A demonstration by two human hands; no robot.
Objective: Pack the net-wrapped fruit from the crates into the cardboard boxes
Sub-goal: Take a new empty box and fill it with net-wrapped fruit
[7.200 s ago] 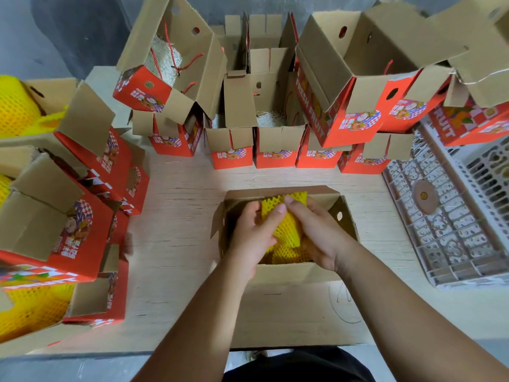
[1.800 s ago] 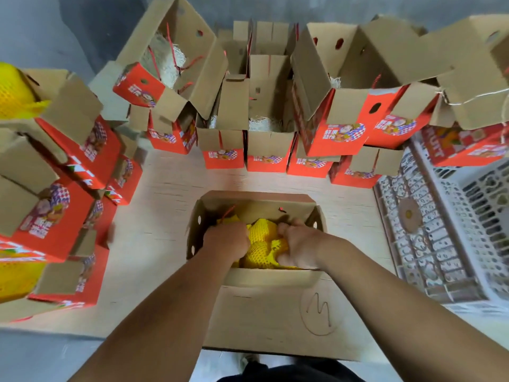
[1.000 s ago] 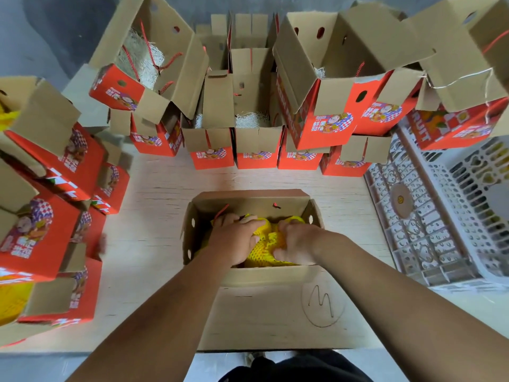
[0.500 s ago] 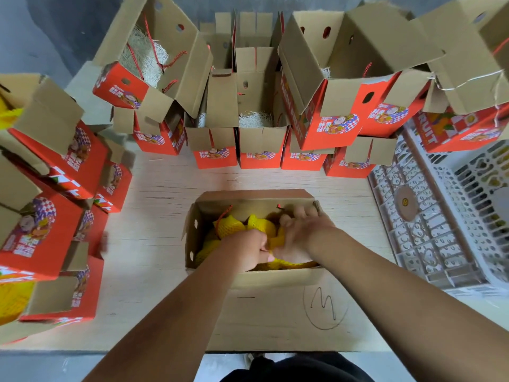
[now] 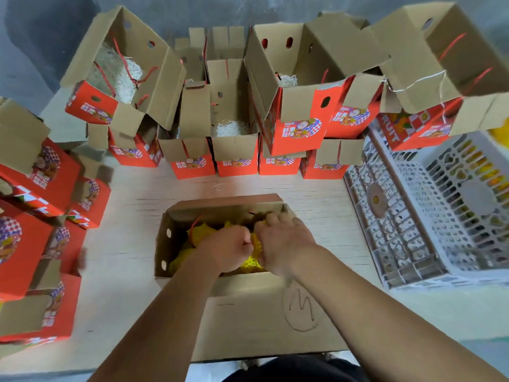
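An open cardboard box [image 5: 176, 216] stands on the table right in front of me, with several yellow net-wrapped fruit [image 5: 199, 234] inside. Both my hands are down in it. My left hand [image 5: 225, 250] is curled into a fist, gripping the yellow netting of a fruit in the middle of the box. My right hand [image 5: 283, 241] lies over the fruit on the box's right side, its fingers bent down round the netting near the far right corner. The fruit under my hands are mostly hidden.
Open red and brown boxes [image 5: 237, 150], some with pale straw inside, stand stacked along the far edge and on the left [image 5: 35, 244]. White plastic crates [image 5: 440, 210] sit at the right. A wide cardboard flap [image 5: 248, 321] marked "M" lies toward me.
Both hands stay in the box. My left hand has shifted right toward the middle and my right hand has slid a little toward the far right corner, pushing the fruit down.
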